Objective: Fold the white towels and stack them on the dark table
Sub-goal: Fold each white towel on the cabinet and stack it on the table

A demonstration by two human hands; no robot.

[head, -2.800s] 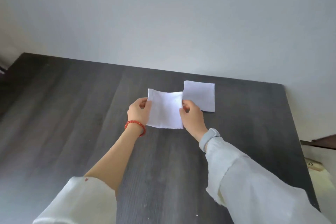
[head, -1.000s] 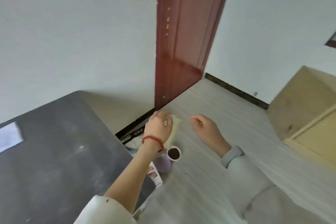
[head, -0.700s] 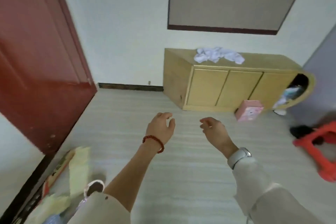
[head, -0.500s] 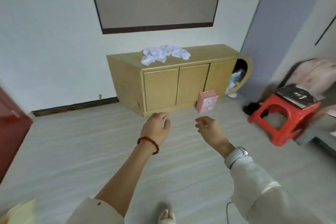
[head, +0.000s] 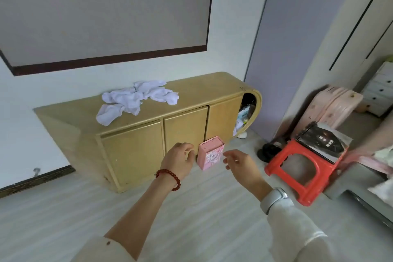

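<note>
Lying in a crumpled heap, the unfolded white cloth towels (head: 136, 100) are seen on the top of the low yellow wooden cabinet with three doors (head: 161, 142), toward its left half, against the white wall. Both hands are held out in the air in front of the cabinet, well apart from the towels. The left hand (head: 177, 160), with a red bead bracelet (head: 169, 177) at the wrist, is empty, its grip loose with fingers lightly curled. The right hand (head: 241, 166), above a pale grey wristwatch (head: 274, 197), is likewise empty with relaxed fingers. A small pink box (head: 209, 153) is stood on the floor against the cabinet, between the two hands as viewed; its printed face is too blurred to be read. A red plastic stool (head: 302, 171) carrying a dark printed booklet (head: 323, 141) is placed to the right; no writing on it can be made out.
</note>
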